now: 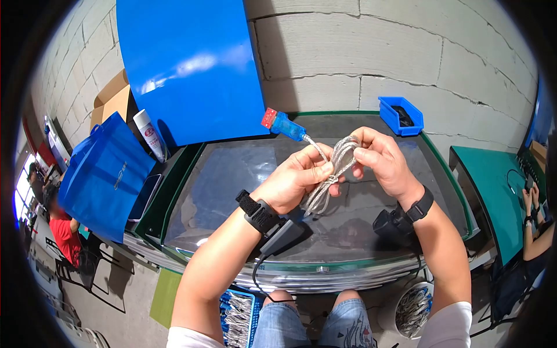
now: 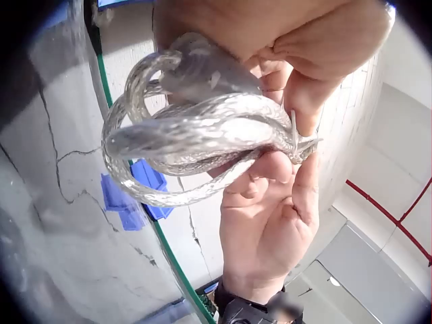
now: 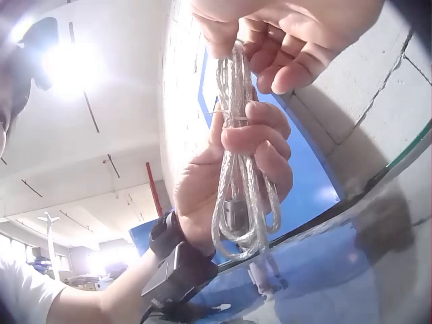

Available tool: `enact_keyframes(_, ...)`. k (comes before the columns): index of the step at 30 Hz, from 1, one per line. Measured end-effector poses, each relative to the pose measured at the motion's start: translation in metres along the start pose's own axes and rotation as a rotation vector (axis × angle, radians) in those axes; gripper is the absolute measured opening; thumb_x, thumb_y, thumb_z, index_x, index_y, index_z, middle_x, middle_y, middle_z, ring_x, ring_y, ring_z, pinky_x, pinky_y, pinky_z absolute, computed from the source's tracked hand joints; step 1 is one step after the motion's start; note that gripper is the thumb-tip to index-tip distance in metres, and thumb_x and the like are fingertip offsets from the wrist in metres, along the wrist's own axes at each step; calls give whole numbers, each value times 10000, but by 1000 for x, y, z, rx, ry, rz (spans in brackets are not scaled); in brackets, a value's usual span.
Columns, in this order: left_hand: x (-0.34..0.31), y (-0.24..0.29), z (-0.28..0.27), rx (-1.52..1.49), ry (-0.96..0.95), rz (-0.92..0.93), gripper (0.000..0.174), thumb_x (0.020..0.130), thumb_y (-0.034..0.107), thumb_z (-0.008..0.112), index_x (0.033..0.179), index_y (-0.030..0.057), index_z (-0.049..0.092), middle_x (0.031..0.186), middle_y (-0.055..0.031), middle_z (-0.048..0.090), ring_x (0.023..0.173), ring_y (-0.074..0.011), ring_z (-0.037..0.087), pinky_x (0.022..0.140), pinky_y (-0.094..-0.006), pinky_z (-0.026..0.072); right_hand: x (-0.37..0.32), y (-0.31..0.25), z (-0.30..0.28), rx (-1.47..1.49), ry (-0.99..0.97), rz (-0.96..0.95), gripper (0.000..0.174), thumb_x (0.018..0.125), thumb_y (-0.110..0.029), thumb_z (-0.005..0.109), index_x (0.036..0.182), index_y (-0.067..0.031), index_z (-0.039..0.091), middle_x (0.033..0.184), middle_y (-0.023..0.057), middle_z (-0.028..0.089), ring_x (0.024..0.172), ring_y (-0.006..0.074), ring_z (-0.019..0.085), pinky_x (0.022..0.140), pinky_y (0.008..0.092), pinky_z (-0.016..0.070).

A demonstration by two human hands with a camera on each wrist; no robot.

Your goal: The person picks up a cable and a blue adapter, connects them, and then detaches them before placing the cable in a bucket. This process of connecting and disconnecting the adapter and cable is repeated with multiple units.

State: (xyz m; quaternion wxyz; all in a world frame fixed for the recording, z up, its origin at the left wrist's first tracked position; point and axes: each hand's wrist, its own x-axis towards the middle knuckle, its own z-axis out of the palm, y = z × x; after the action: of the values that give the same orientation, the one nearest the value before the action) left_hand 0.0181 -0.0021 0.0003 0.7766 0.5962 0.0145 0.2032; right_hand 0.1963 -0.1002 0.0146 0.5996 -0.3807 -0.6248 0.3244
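Note:
A silver braided cable, wound into a long coil, is held up over the table between both hands. My left hand grips the middle of the bundle, its thumb on the strands. A thin tie circles the bundle there. With thumb and fingertips, my right hand pinches the looped upper end. From the coil a blue translucent plug with a red end sticks out past the left hand. A grey cylindrical end piece hangs among the lower loops in the right wrist view.
A blue bin with dark items stands at the back right. At left are a spray can and a blue bag. Below the table edge, a blue crate and a white bucket hold more cables. People sit on both sides.

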Motion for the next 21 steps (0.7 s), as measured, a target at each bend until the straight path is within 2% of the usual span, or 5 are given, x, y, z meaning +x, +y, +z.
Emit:
enact_keyframes(5, 1, -2, -6, -22, -81, -49, 232, 862, 178, 603, 1044, 69, 507, 898, -108, 613, 736, -183, 619, 744, -355, 515, -2, -4, -2, -35, -99, 85, 214, 834, -235, 523, 894, -30, 533, 730, -8, 521, 599, 39, 464, 530, 183, 388)
enact_keyframes(13, -1, -1, -6, -31, -151, -34, 222, 854, 201, 617, 1001, 76, 507, 904, -122, 614, 736, -197, 624, 732, -369, 520, -4, -6, 0, -8, -107, 79, 225, 836, -247, 509, 893, -30, 532, 730, -12, 518, 593, 39, 456, 527, 182, 383)
enact_keyframes(18, -2, 0, 0, -43, -117, -39, 253, 848, 193, 626, 1044, 82, 509, 891, -100, 603, 743, -182, 614, 729, -360, 518, -3, -1, -3, 8, -134, 62, 219, 855, -242, 508, 912, -33, 535, 752, -11, 529, 607, 39, 465, 536, 183, 393)
enact_keyframes(21, 0, -2, 4, -3, -58, 12, 286, 840, 173, 635, 1081, 82, 509, 895, -80, 594, 744, -160, 596, 719, -342, 515, -1, 3, 1, -34, -31, -11, 214, 883, -244, 506, 936, -39, 535, 782, -11, 541, 632, 40, 479, 555, 185, 412)
